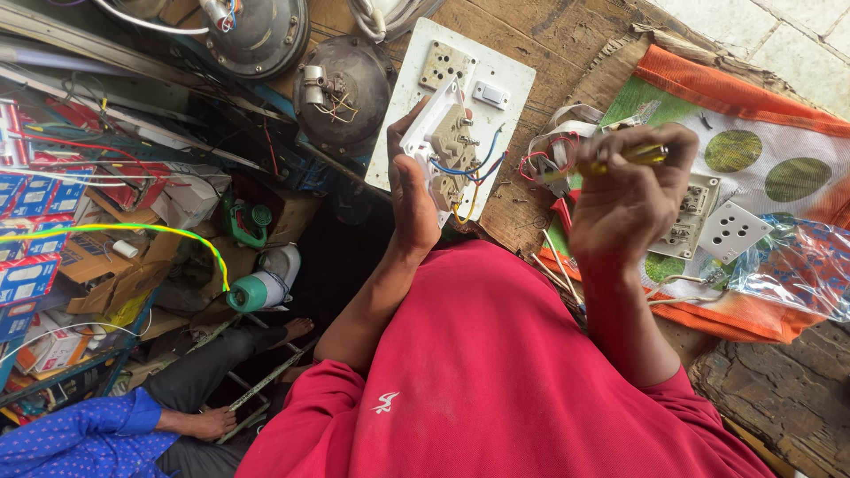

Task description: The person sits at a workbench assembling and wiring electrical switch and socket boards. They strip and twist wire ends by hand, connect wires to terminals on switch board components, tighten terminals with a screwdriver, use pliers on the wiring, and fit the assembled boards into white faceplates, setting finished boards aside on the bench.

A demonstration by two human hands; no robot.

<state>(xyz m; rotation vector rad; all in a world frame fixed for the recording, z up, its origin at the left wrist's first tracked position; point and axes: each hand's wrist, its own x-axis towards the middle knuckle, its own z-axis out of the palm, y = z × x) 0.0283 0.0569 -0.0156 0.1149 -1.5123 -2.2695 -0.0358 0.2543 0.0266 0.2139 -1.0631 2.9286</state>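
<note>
My left hand (412, 190) holds a white electrical socket plate (443, 142) on edge, its wired back facing me, with blue, red and yellow wires hanging from it. My right hand (624, 199) is closed around a yellow-handled screwdriver (642, 155), held up to the right of the plate and apart from it. A larger white switch board (496, 75) with a socket and a switch lies on the wooden surface behind the plate.
Two white socket parts (713, 226) lie on an orange and green cloth (753, 124), beside a clear plastic bag (797, 265). Two round fan motors (341, 88) sit at the top. Boxes and wires crowd the left. Another person in a blue sleeve (80, 434) sits lower left.
</note>
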